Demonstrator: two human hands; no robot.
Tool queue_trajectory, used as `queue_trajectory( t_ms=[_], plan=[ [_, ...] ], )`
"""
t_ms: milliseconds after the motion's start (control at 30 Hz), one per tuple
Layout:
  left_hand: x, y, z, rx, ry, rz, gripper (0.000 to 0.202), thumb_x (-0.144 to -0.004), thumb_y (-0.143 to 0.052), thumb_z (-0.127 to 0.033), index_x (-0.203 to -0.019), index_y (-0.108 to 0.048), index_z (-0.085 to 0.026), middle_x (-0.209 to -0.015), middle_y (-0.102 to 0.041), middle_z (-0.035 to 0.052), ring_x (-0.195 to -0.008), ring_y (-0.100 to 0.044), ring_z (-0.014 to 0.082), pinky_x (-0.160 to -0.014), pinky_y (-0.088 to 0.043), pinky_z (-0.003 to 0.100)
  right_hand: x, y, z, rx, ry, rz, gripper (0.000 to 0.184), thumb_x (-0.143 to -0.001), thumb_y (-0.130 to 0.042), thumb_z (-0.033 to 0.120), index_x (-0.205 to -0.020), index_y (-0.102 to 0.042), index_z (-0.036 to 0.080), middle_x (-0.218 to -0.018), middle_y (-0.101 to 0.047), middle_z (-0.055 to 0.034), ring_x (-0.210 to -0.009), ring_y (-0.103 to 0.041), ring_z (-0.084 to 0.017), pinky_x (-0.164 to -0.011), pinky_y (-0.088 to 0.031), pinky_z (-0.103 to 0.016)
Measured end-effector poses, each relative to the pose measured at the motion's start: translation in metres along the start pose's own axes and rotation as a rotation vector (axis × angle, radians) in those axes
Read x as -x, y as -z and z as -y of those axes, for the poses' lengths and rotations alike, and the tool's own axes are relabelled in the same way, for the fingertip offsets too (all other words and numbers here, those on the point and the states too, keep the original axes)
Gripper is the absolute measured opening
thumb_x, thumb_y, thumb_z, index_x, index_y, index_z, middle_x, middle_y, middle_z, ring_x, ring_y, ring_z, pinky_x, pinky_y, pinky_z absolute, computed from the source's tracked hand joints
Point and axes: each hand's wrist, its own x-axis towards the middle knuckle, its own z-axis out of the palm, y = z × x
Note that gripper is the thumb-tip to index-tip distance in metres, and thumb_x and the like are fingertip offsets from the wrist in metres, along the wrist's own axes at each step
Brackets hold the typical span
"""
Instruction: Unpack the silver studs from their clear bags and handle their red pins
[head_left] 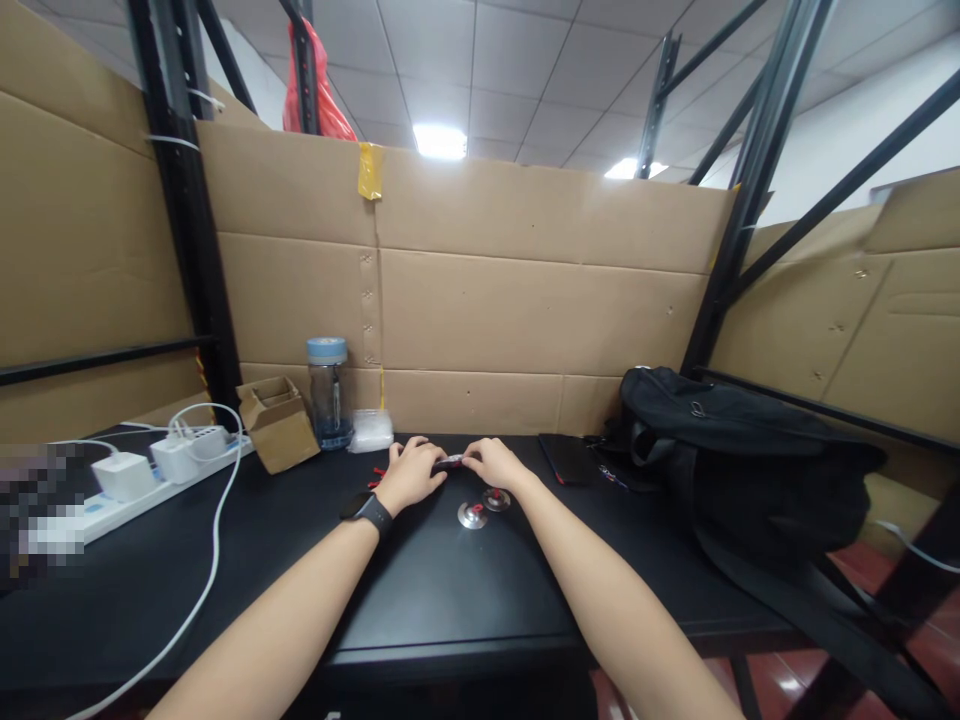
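Over the far middle of the black table, my left hand (411, 474), with a dark watch on its wrist, closes its thumb and forefinger at the left end of a small, flat, dark and reddish thing (450, 462). The other end of this thing is pinched by my right hand (493, 464). Its kind is too small and covered to tell. Just nearer to me lie two small shiny metal discs, like little cymbals: the left disc (466, 518) and the right disc (503, 502), both with red in the middle. Red strips (377, 478) stick out beside my left hand.
Left: a white power strip (82, 525) with chargers and a cable, an opened cardboard box (281, 435), a water bottle (330, 400) and a clear plastic packet (371, 430). Right: a dark flat case (568, 460) and a black bag (750, 450). A cardboard wall (480, 310) closes the back.
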Motion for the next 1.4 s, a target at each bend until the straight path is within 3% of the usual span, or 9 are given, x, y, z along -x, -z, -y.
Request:
queue_trajectory(
  t_ms=[300,400,467,600,767,900,1033,1200,1400],
  plan=[
    [-0.007,0.004,-0.001,0.212,0.124,-0.026,0.022,-0.095,-0.052,-0.041,-0.102,-0.066,-0.026,-0.103,-0.076,0.0052,-0.108,-0.064,0.0263,-0.095,-0.034,0.043,-0.008,-0.001,-0.005,-0.355,0.024,-0.071,0.018,-0.093,-0.058,0.028,-0.091,-0.071,0.017,-0.068,-0.071,-0.0014,-0.056,-0.062,-0.012,-0.061,-0.047,-0.021],
    [-0.007,0.006,0.001,0.272,0.158,-0.033,0.024,-0.093,-0.054,-0.041,-0.107,-0.065,-0.025,-0.099,-0.077,0.0053,-0.104,-0.067,0.0261,-0.091,-0.035,0.040,-0.009,-0.002,-0.006,-0.490,-0.004,-0.069,0.016,-0.091,-0.059,0.028,-0.101,-0.067,0.017,-0.063,-0.066,0.0014,-0.053,-0.059,-0.011,-0.055,-0.045,-0.020],
    [-0.007,0.006,0.001,0.284,0.187,-0.050,0.028,-0.091,-0.057,-0.039,-0.116,-0.061,-0.026,-0.096,-0.078,0.0043,-0.103,-0.067,0.0255,-0.091,-0.035,0.040,-0.009,-0.004,-0.006,-0.541,-0.021,-0.040,0.029,-0.085,-0.067,0.027,-0.113,-0.062,0.019,-0.063,-0.066,0.0037,-0.053,-0.059,-0.011,-0.055,-0.045,-0.019],
    [-0.003,0.005,-0.001,0.206,0.192,-0.057,0.043,-0.089,-0.060,-0.033,-0.131,-0.051,-0.028,-0.091,-0.076,0.0020,-0.102,-0.066,0.0251,-0.095,-0.033,0.043,-0.005,-0.007,-0.007,-0.452,-0.037,0.018,0.054,-0.067,-0.082,0.018,-0.116,-0.060,0.021,-0.071,-0.070,0.0038,-0.061,-0.063,-0.011,-0.061,-0.046,-0.020],
    [0.004,0.005,-0.009,-0.037,-0.006,-0.063,0.024,-0.091,-0.055,-0.031,-0.111,-0.068,-0.031,-0.120,-0.068,0.0095,-0.124,-0.049,0.0319,-0.099,-0.030,0.049,-0.002,-0.009,-0.004,-0.249,-0.064,0.018,0.039,-0.071,-0.077,0.014,-0.107,-0.065,0.023,-0.073,-0.071,0.0028,-0.069,-0.066,-0.013,-0.066,-0.045,-0.022],
    [0.007,-0.003,-0.012,-0.023,-0.150,0.131,0.037,-0.094,-0.048,-0.034,-0.129,-0.062,-0.036,-0.138,-0.059,0.0089,-0.121,-0.054,0.0327,-0.102,-0.028,0.054,-0.002,-0.010,0.003,-0.024,-0.182,-0.102,0.031,-0.077,-0.075,0.028,-0.107,-0.065,0.028,-0.087,-0.073,-0.0019,-0.081,-0.068,-0.019,-0.070,-0.045,-0.027],
    [0.008,-0.013,-0.015,-0.032,-0.100,0.144,0.044,-0.098,-0.040,-0.046,-0.138,-0.055,-0.038,-0.146,-0.054,0.0082,-0.130,-0.048,0.0372,-0.107,-0.021,0.061,-0.004,-0.008,0.002,0.072,-0.257,-0.146,0.024,-0.080,-0.072,0.034,-0.103,-0.067,0.029,-0.098,-0.073,-0.0067,-0.090,-0.068,-0.024,-0.073,-0.045,-0.030],
    [-0.004,-0.015,-0.012,-0.084,-0.012,0.112,0.044,-0.096,-0.040,-0.053,-0.130,-0.062,-0.037,-0.138,-0.062,0.0085,-0.139,-0.037,0.0396,-0.111,-0.010,0.064,-0.004,0.007,-0.013,0.083,-0.298,-0.171,0.019,-0.083,-0.066,0.029,-0.101,-0.070,0.028,-0.104,-0.072,-0.0075,-0.091,-0.068,-0.023,-0.074,-0.047,-0.030],
    [-0.032,-0.011,0.024,-0.141,0.127,0.138,0.034,-0.089,-0.051,-0.046,-0.111,-0.072,-0.030,-0.124,-0.069,0.0139,-0.134,-0.041,0.0412,-0.110,-0.010,0.066,-0.002,0.024,-0.035,0.102,-0.264,-0.116,0.021,-0.080,-0.066,0.022,-0.099,-0.072,0.025,-0.106,-0.074,-0.0079,-0.098,-0.067,-0.023,-0.076,-0.046,-0.029]
  ],
)
